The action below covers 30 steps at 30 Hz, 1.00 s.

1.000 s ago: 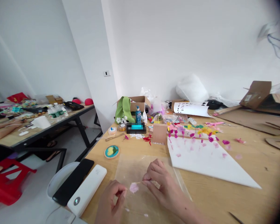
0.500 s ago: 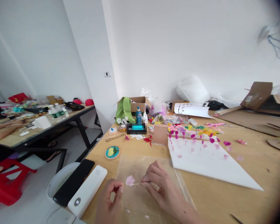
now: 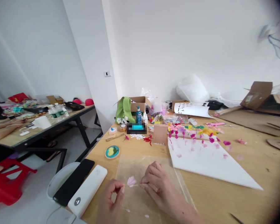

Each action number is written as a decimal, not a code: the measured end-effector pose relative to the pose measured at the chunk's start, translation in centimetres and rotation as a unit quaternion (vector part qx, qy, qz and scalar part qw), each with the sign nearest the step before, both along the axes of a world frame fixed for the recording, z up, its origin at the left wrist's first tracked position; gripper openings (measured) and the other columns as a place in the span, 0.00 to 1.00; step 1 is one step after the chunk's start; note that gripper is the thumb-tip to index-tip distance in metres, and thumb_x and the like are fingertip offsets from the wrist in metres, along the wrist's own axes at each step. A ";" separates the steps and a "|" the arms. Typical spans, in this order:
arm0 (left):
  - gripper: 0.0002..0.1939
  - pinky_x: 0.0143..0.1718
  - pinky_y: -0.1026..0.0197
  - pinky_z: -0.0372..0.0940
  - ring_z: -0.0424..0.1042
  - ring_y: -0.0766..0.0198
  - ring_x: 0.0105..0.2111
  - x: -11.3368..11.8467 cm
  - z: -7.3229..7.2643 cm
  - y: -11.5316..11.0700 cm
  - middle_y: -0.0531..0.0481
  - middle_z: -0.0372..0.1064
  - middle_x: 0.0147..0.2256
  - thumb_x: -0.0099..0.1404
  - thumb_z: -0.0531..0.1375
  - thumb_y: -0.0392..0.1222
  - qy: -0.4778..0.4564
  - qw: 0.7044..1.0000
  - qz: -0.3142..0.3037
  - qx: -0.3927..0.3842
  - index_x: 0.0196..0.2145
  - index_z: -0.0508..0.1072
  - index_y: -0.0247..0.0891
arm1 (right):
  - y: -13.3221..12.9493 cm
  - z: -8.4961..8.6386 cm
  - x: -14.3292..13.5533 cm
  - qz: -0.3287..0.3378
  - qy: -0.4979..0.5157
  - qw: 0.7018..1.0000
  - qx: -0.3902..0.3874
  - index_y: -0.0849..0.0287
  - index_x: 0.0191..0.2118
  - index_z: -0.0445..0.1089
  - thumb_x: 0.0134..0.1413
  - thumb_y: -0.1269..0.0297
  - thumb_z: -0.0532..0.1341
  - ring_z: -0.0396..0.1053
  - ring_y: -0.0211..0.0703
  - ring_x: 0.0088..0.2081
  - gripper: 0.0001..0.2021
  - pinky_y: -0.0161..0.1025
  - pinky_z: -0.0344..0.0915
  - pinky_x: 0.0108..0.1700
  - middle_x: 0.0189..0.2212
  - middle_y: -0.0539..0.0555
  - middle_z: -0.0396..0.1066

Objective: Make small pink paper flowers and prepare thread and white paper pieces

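Observation:
A pale pink petal-like flower piece sits at the end of a thin, light stem over a translucent sheet. My right hand pinches the other end of this stem between thumb and fingers. Left of the flower piece, my left hand has thumb and forefinger pressed together; anything between them is too small to make out. A gap shows between its fingertips and the petals. Small pale petals lie on the sheet below my hands.
Right of my hands lies a white foam board with pink petals along its back edge. On the left are a white device, a black one and a round embroidered piece. Another person's arm rests at the far-left table.
The flower piece and my left fingertips have shifted slightly to the right. My right hand keeps its pinch on the stem, nearly in the same spot.

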State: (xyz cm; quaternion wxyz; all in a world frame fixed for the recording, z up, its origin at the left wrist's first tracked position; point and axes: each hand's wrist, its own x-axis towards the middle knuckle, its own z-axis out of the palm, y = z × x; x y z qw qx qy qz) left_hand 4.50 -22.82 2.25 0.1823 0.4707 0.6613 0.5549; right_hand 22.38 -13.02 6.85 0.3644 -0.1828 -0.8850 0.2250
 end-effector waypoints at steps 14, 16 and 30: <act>0.18 0.33 0.64 0.64 0.69 0.61 0.29 -0.4 0.6 -0.4 0.51 0.69 0.25 0.61 0.56 0.58 0.006 1.000 0.006 -0.023 0.27 0.71 0.40 | 0.3 0.0 0.3 0.000 0.025 0.998 -0.062 0.56 0.31 0.68 0.60 0.70 0.57 0.61 0.45 0.37 0.06 0.45 0.60 0.41 0.29 0.52 0.66; 0.17 0.34 0.63 0.64 0.69 0.61 0.29 -0.2 0.4 -0.4 0.51 0.69 0.25 0.62 0.56 0.56 0.006 1.000 -0.001 -0.024 0.27 0.71 0.40 | 0.3 -0.1 0.1 -0.003 0.020 0.998 -0.053 0.56 0.32 0.68 0.60 0.70 0.57 0.61 0.44 0.36 0.06 0.46 0.60 0.41 0.29 0.52 0.66; 0.15 0.34 0.63 0.62 0.68 0.61 0.29 -0.5 0.7 -0.5 0.52 0.68 0.25 0.61 0.57 0.54 0.003 1.000 0.004 -0.029 0.27 0.71 0.41 | 0.4 0.3 0.6 0.014 0.019 0.993 -0.119 0.57 0.27 0.66 0.56 0.74 0.58 0.63 0.43 0.36 0.08 0.45 0.60 0.43 0.27 0.49 0.65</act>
